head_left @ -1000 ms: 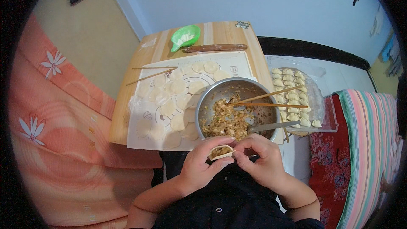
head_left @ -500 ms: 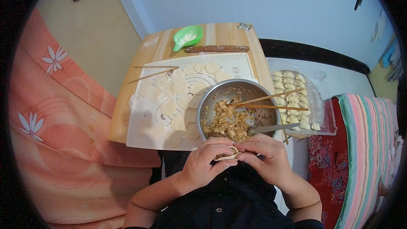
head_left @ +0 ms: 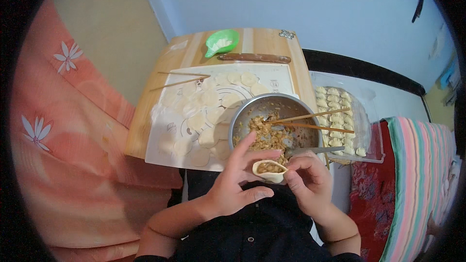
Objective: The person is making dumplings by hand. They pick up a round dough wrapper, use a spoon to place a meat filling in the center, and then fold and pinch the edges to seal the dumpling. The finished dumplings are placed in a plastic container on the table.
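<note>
A half-closed dumpling (head_left: pixel 270 171) shows brown filling through its open top, with its right end pinched. My right hand (head_left: pixel 309 184) is closed on that end, thumb against fingers. Spread wide, my left hand (head_left: pixel 233 179) has its index finger raised and its thumb apart; its other fingers pass behind the dumpling and seem to touch it. Just beyond both hands stands a steel bowl (head_left: pixel 236 133) of chopped filling (head_left: pixel 272 138). Wooden chopsticks (head_left: pixel 315 115) and a grey-handled utensil (head_left: pixel 318 150) lean in it.
Round dough wrappers (head_left: pixel 208 138) overlap on a white mat (head_left: pixel 162 157), with loose chopsticks (head_left: pixel 177 83) at its far left. Behind are a green scoop (head_left: pixel 228 36) of flour and a rolling pin (head_left: pixel 255 58). Finished dumplings (head_left: pixel 335 116) fill a clear tray (head_left: pixel 376 140) on the right.
My left thumb and index finger have come away from the dumpling and spread apart. The dumpling has tipped, exposing its filling, while my right fingers pinch its end. The view has shifted slightly.
</note>
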The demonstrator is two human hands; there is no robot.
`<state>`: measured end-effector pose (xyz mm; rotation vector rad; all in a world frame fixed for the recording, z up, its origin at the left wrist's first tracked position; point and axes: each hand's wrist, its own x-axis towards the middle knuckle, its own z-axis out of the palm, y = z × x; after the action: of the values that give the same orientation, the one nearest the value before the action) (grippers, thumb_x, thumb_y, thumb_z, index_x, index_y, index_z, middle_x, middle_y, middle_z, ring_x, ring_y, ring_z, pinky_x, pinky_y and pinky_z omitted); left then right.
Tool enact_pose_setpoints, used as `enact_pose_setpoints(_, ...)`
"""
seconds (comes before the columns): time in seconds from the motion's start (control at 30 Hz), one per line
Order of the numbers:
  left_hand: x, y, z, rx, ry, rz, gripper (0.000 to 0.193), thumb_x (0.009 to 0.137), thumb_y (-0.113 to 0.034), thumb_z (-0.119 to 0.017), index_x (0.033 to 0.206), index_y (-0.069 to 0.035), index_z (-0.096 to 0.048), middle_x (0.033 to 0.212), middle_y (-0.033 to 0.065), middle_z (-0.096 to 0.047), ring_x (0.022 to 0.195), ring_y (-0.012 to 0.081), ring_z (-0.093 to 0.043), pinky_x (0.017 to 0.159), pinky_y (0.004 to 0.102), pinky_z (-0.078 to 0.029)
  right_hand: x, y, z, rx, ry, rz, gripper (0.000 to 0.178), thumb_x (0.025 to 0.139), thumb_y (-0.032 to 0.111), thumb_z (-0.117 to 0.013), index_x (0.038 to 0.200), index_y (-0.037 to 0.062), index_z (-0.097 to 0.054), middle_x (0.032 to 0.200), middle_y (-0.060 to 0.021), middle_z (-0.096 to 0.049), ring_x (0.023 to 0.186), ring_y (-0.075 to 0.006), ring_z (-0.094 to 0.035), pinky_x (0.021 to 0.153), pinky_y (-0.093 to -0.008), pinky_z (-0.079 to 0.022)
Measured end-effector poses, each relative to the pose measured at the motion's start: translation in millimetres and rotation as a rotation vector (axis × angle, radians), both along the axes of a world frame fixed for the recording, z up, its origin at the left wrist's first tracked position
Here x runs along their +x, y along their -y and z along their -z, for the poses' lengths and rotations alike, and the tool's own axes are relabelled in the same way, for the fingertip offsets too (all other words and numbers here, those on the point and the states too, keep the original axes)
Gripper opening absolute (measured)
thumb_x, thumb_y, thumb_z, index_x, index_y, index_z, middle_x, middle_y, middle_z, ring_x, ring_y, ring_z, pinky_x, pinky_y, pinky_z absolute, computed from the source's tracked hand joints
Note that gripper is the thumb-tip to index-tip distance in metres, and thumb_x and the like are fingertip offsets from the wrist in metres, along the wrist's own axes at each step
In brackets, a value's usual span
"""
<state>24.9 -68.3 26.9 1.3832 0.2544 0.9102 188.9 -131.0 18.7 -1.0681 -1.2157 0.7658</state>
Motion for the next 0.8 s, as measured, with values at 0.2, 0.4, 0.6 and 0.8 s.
enact_pose_setpoints(0.2, 1.3, -4.5, 15.7, -0.169, -0.331, 0.017, 0.043, 0.089, -0.008, -0.054, 0.129, 0.0, -0.04, 0.122, 0.0077, -0.052, 0.109, 0.014, -0.051, 0.094, 0.0285, -0.041, 2.1, -2.3, 16.7, 0.043, 0.201, 0.031, 0.019, 0.079, 0.005, -0.067, 0.094, 0.0003, -0.057, 0.091, -0.0101, -0.059, 0.078, -0.016, -0.058, 0.066, -0.0256, -0.048)
enact_pose_setpoints(0.4, -0.4, -4.0, 19.9, -0.171, -0.404, -0.033, 0.04, 0.088, -0.006, -0.054, 0.127, -0.001, -0.044, 0.118, 0.0059, -0.055, 0.105, 0.0119, -0.052, 0.091, 0.0271, -0.042, 3.3, -3.9, -2.2, 0.118, 0.465, 0.113, 0.027, 0.071, 0.006, -0.073, 0.095, 0.0025, -0.061, 0.089, -0.0124, -0.061, 0.077, -0.0234, -0.061, 0.067, -0.032, -0.049)
enact_pose_setpoints(0.6, -1.9, -6.0, 25.0, 0.046, -0.471, -0.085, 0.041, 0.088, -0.006, -0.054, 0.127, -0.002, -0.043, 0.116, 0.0057, -0.055, 0.103, 0.0106, -0.052, 0.089, 0.0258, -0.044, 4.9, -8.9, -11.3, 0.08, 0.598, 0.046, 0.016, 0.07, 0.0, -0.07, 0.084, 0.002, -0.064, 0.085, -0.0114, -0.063, 0.078, -0.0239, -0.062, 0.064, -0.029, -0.05)
enact_pose_setpoints(0.8, -3.5, -4.3, 27.3, -0.139, -0.393, -0.012, 0.042, 0.088, -0.005, -0.053, 0.129, -0.002, -0.041, 0.112, 0.004, -0.054, 0.1, 0.0094, -0.053, 0.086, 0.0249, -0.045, 0.4, -8.1, -6.5, 0.205, 0.702, 0.095, 0.02, 0.07, -0.001, -0.069, 0.088, 0.0039, -0.061, 0.084, -0.011, -0.063, 0.074, -0.0262, -0.062, 0.064, -0.0322, -0.05)
